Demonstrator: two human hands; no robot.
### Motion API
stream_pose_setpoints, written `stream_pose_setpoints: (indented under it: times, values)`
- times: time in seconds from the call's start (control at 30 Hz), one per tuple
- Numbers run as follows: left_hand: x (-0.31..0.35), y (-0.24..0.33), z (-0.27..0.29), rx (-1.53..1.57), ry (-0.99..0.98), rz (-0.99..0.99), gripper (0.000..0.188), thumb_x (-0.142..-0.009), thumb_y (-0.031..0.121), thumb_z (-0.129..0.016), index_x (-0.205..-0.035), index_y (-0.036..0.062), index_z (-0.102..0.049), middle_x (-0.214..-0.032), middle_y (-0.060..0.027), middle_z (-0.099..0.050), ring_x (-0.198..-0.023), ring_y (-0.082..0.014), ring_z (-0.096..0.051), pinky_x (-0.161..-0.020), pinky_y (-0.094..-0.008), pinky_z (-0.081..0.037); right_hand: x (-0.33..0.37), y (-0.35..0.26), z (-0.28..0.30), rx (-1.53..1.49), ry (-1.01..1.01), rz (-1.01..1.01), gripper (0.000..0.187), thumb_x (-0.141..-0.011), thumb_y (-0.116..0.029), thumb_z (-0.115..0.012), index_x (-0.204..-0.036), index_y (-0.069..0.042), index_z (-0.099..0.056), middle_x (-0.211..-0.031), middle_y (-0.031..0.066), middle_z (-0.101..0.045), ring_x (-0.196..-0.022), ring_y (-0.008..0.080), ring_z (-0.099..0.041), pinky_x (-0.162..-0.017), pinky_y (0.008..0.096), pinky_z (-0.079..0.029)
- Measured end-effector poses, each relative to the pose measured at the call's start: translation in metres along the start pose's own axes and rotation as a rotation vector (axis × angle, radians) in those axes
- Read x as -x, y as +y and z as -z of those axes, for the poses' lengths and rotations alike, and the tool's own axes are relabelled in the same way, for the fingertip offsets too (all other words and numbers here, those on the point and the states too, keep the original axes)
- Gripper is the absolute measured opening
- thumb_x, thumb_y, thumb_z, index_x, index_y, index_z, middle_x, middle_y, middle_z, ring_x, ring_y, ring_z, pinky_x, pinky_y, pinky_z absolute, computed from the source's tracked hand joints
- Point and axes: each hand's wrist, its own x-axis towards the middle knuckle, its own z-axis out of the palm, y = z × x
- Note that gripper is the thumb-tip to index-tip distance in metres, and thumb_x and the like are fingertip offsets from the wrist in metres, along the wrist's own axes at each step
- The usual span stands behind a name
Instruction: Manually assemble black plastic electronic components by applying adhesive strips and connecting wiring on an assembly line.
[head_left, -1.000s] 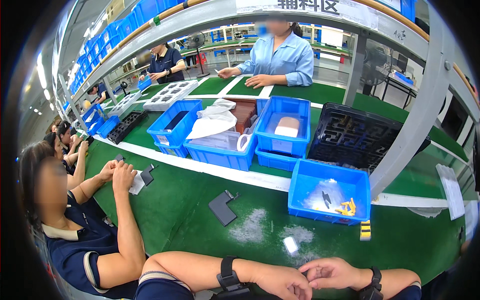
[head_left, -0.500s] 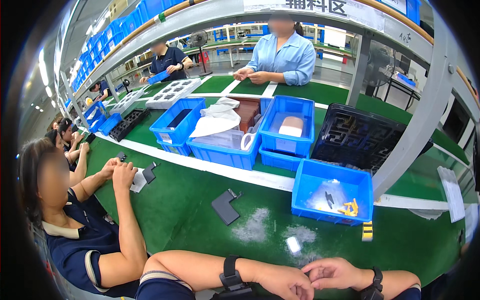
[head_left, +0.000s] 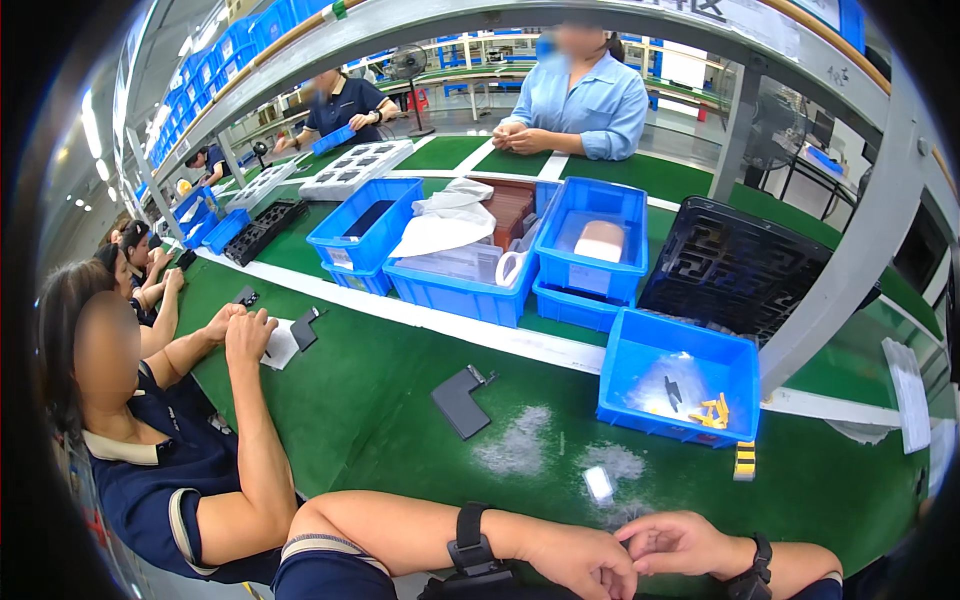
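At the lower edge of the bench my left hand [head_left: 588,564] and my right hand [head_left: 682,545] meet, fingers curled toward each other. The fingers of both are pinched together. Whatever they hold, if anything, is too small or hidden to make out. Just beyond them a small white block [head_left: 598,485] lies on the green bench top, among patches of whitish residue [head_left: 515,441]. Farther left rests a dark grey L-shaped part [head_left: 463,402] with a small metal-looking end, apart from my hands.
A blue bin [head_left: 680,420] holds yellow pieces [head_left: 713,412], black bits and clear film. Behind stand more blue bins [head_left: 455,300] and a black moulded tray [head_left: 740,270] leaning by a grey post [head_left: 850,230]. Co-workers sit at left [head_left: 150,420] and across [head_left: 585,105].
The view has shifted slightly, so the bench things appear a little lower right. My hands stay together in nearly the same pose. The co-worker across has brought their hands together.
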Motion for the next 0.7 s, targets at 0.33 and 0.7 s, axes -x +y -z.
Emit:
stream_pose_setpoints:
  times: [0.33, 0.7]
  values:
    - [0.001, -0.003, 0.002, -0.031, 0.013, -0.022, 0.025, -0.082, 0.012, -0.064, -0.105, 0.0027, -0.063, -0.097, -0.0113, -0.065, -0.086, -0.0180, -0.063, -0.074, -0.0299, -0.051, 0.000, 0.007, -0.001, -0.162, -0.007, 0.011, 0.045, -0.084, 0.005, -0.061, -0.127, 0.003, -0.046, -0.093, 0.0073, -0.061, -0.085, 0.0108, -0.057, -0.075, 0.0240, -0.047]
    - [-0.002, -0.008, -0.001, 0.023, 0.001, -0.005, 0.022, -0.083, 0.010, -0.061, -0.104, 0.0025, -0.061, -0.094, -0.0099, -0.062, -0.084, -0.0177, -0.061, -0.071, -0.0305, -0.050, -0.002, 0.004, 0.000, -0.131, -0.018, 0.055, 0.043, -0.087, 0.000, -0.059, -0.128, 0.002, -0.046, -0.091, 0.0044, -0.060, -0.081, 0.0079, -0.056, -0.072, 0.0222, -0.046]
